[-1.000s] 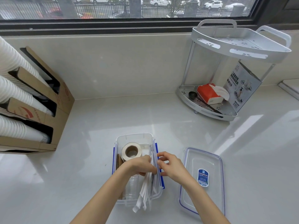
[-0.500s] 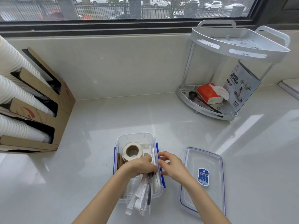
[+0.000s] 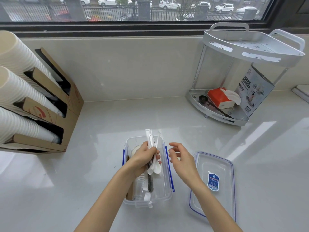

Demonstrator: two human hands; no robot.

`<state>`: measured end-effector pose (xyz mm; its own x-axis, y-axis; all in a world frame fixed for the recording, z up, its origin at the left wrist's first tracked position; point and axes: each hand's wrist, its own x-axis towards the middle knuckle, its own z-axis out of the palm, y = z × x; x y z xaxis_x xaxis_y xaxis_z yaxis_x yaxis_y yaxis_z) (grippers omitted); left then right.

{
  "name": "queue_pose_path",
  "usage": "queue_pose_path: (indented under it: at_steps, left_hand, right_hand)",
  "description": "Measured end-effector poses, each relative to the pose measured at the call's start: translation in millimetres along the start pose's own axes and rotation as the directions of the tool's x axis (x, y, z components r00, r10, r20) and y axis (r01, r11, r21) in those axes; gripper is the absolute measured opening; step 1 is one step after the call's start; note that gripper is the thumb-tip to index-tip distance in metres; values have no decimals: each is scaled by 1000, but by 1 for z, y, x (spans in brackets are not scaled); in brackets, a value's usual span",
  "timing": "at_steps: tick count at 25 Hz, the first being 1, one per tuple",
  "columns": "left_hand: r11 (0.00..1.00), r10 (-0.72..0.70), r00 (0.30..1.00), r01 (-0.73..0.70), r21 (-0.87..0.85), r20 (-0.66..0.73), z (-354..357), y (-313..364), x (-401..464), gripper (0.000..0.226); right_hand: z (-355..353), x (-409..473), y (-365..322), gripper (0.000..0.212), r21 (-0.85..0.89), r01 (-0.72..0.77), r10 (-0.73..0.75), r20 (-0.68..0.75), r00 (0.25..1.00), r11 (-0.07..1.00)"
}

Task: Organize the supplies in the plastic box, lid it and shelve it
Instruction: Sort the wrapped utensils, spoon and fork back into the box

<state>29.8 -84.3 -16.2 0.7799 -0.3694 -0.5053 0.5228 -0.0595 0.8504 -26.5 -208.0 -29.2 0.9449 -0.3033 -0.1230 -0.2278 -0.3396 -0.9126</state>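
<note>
A clear plastic box (image 3: 165, 185) with blue side latches stands on the white counter near me. My left hand (image 3: 143, 158) is over it, shut on a bundle of white plastic spoons (image 3: 153, 148) whose handles stick up past the box's far end. A roll of tape (image 3: 134, 150) and brown paper items lie in the box's left side, partly hidden by my hand. My right hand (image 3: 180, 158) hovers open just right of the box, holding nothing. The clear lid (image 3: 215, 185) with a blue label lies flat on the counter to the right.
A two-tier white corner shelf (image 3: 250, 52) stands at the back right, with a red tissue pack (image 3: 219, 97) and a printed package on its lower tier. A cardboard dispenser (image 3: 50, 114) with stacks of white paper cups fills the left side. A window runs along the back.
My left hand has lifted the spoon bundle and turned it, so its ends now point away from me. My right hand let go and drew back to the right, open.
</note>
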Motion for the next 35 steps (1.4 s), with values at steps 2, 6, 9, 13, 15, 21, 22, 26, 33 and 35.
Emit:
queue_pose_path:
  at_steps: [2,6,9,13,15,21,22,26,33,35]
  left_hand:
    - [997,64,997,-66,-49,-30,-1,6,-5,16]
    - [945,213,972,-231,-232,-100,-2,14,-15,18]
    - [884,276,947,-317,-344,-165,-4,13,-20,23]
    - [819,269,925,-367,-442,-270,-11,11,-23,16]
    - [796,271,911,-394,-459,-311,-12,10,-25,9]
    - [668,230,805,-539,-513,-547,-27,14,-22,9]
    - [649,221,796,-551,-524,-564,-32,16,-21,14]
    - [599,180,794,-556,-576,-580,-48,17,-22,24]
    - [580,189,783,-576,-576,-592,-55,16,-28,19]
    - [583,208,784,-579,-570,-585,-50,16,-29,16]
  right_hand:
    - [5,-4,-11,23,138,-8,-2,74,997,990]
    - [18,-15,-24,25,114,-37,10,229,973,993]
    - [24,-18,-26,25,62,-5,-7,194,981,998]
    - [29,-21,-29,9,100,59,-73,144,987,993]
    - [31,-22,-31,6,52,104,-110,133,985,993]
    - [29,-25,-37,19,12,185,-185,63,981,983]
    - [27,-25,-38,19,39,192,-194,36,980,981]
    - [19,-20,-43,17,234,216,-190,-132,973,948]
    - [-2,-7,-59,17,679,197,-31,-249,968,707]
    - [2,-6,-59,15,572,137,-53,-160,986,809]
